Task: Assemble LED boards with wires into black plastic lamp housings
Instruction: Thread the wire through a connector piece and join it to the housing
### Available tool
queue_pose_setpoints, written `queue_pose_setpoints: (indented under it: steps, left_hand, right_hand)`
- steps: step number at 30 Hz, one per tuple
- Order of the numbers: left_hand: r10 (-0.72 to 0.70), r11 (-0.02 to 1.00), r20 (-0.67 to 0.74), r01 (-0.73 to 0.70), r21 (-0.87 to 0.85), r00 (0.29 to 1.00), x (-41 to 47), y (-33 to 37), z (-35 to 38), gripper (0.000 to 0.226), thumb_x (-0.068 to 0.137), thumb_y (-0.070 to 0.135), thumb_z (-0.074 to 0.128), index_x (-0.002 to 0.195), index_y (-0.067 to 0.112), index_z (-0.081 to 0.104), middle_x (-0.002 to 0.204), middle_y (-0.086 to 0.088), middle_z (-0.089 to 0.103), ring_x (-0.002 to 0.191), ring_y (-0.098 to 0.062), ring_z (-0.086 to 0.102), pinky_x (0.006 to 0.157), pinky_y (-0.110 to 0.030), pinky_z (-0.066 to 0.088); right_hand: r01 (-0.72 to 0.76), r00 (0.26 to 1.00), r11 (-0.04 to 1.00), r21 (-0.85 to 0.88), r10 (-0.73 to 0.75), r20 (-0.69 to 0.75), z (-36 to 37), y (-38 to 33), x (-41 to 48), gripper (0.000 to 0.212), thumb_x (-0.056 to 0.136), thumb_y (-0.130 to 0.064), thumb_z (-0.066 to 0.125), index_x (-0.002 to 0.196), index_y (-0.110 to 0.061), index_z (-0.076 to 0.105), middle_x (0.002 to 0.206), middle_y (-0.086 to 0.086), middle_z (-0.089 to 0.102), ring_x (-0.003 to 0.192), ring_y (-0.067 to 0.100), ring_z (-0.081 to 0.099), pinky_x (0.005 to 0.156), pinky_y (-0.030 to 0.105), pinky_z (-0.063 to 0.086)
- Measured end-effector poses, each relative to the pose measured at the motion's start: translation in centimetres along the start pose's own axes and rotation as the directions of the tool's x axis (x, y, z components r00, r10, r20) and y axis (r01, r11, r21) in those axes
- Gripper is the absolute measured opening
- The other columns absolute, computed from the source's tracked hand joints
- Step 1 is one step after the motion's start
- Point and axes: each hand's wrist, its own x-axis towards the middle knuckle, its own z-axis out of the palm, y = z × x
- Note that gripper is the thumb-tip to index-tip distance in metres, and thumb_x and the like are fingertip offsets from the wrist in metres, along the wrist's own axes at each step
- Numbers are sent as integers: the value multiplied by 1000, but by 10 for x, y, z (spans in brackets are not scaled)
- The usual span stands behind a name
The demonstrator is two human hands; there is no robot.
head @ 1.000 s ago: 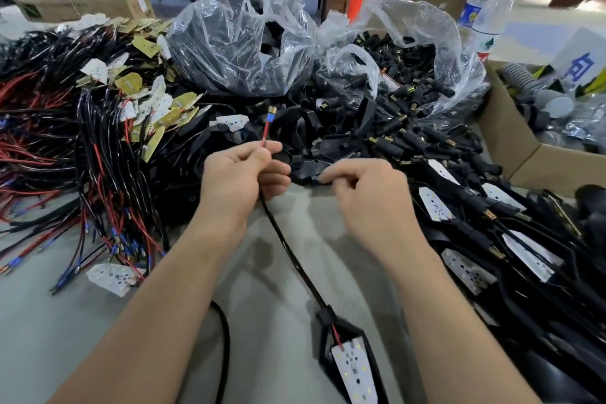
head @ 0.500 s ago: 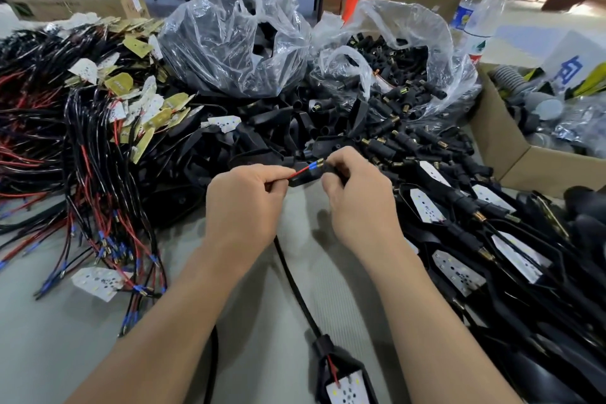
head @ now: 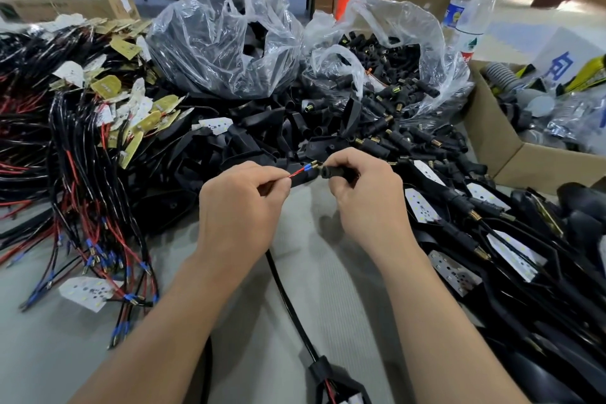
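My left hand (head: 241, 210) pinches the end of a black sheathed cable, whose red wire (head: 296, 173) with a blue-sleeved brass tip points right. My right hand (head: 364, 193) grips a small black plastic connector (head: 337, 171), its open mouth facing the wire tip and just apart from it. The cable (head: 288, 302) runs down the grey table to a black lamp housing (head: 337, 384) at the bottom edge, mostly cut off.
Bundles of red and black wires with LED boards (head: 88, 292) lie at left. Two clear bags, one of housings (head: 226, 43) and one of connectors (head: 390, 69), stand behind. Finished housings with boards (head: 511, 256) pile at right, beside a cardboard box (head: 511, 154) and bottles (head: 472, 10).
The left hand brought the wire end down from upright to point right. The right hand lifted a connector from the pile and now holds its mouth against the wire tip.
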Motion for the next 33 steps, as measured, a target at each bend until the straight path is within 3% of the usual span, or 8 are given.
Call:
queue_pose_setpoints:
  steps: [6, 15, 20, 25, 33]
  left_hand:
    - [25, 999, 51, -27, 30, 998, -1, 2, -2, 15, 82, 18, 73, 77, 31, 79, 69, 12, 66, 74, -11, 60, 70, -25, 44]
    - [-51, 998, 31, 50, 31, 998, -1, 2, -1, 16, 79, 17, 77, 73, 32, 78, 62, 9, 62, 70, -11, 59, 68, -24, 44]
    - [-145, 984, 84, 153, -88, 986, 1, 4, -5, 20, 79, 16, 79, 80, 36, 81, 61, 18, 67, 62, -2, 62, 60, -11, 46]
    - [-194, 973, 148, 209, -97, 970, 0, 10, -3, 24, 79, 19, 78, 72, 42, 77, 61, 15, 69, 63, -10, 65, 63, -25, 51]
    - [-156, 982, 129, 168, -86, 979, -2, 11, -5, 23, 79, 18, 79, 73, 40, 77, 61, 15, 68, 63, -9, 65, 63, -21, 51]
  right_hand:
    - [-29, 999, 999, 18, 29, -38, 2, -3, -1, 26, 89, -5, 62, 94, -27, 75, 79, -10, 67, 62, 7, 54, 64, 22, 40]
    - [-32, 999, 999, -22, 32, 26, -2, -2, -2, 28, 85, -6, 68, 89, -32, 78, 64, -10, 66, 50, 5, 54, 52, 11, 40]
    - [-22, 999, 998, -55, 24, 33, -3, -3, -1, 29, 84, -6, 68, 91, -31, 79, 74, -11, 71, 62, 7, 60, 56, 10, 42]
    - [-55, 998, 998, -16, 55, -18, -6, -1, 1, 27, 86, -8, 67, 91, -32, 78, 72, -8, 70, 46, 9, 50, 48, 16, 40]
    - [-57, 998, 998, -20, 57, 18, -6, -2, -2, 32, 85, -3, 65, 90, -32, 78, 65, -9, 65, 44, 7, 49, 46, 12, 37]
